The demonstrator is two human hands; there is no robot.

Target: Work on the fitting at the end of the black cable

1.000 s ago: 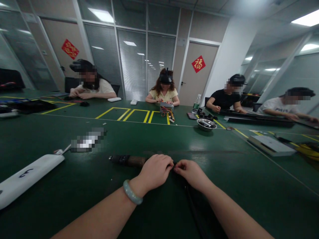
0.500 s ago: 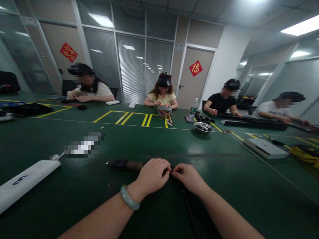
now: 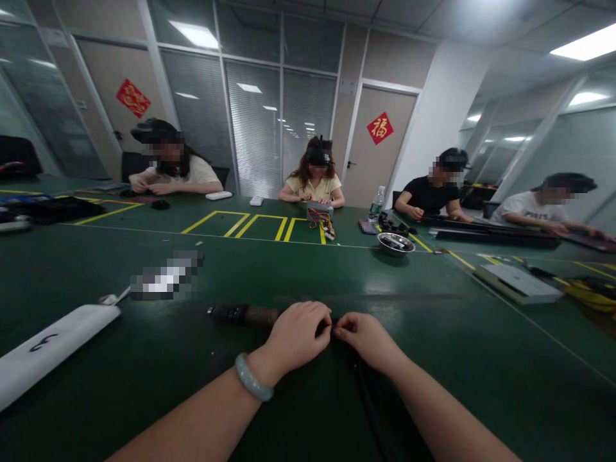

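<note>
My left hand (image 3: 301, 330), with a pale green bangle (image 3: 252, 378) on its wrist, is closed in a pinch. Facing it, fingertips almost touching, my right hand (image 3: 366, 339) is pinched too. Whatever lies between the fingers is too small and dark to make out. Under and beyond my left hand lies a dark rod-shaped piece (image 3: 262, 317) with a brown middle and a metal tip at its left end; my hand hides its right part. A long thin black rod (image 3: 368, 398) runs from below my right hand toward the near edge.
On the left lie a white power bank-like block (image 3: 62, 350) marked 3 and a blurred-out phone-like thing (image 3: 166, 276). A metal bowl (image 3: 396, 244), a bottle (image 3: 378, 203), wired grey box (image 3: 319, 210) and flat white box (image 3: 518, 283) stand farther off. Several people sit across the green table (image 3: 231, 266).
Both hands stay pinched close together, with only a tiny shift of the fingers. The whole view has moved slightly; the things on the table keep their places.
</note>
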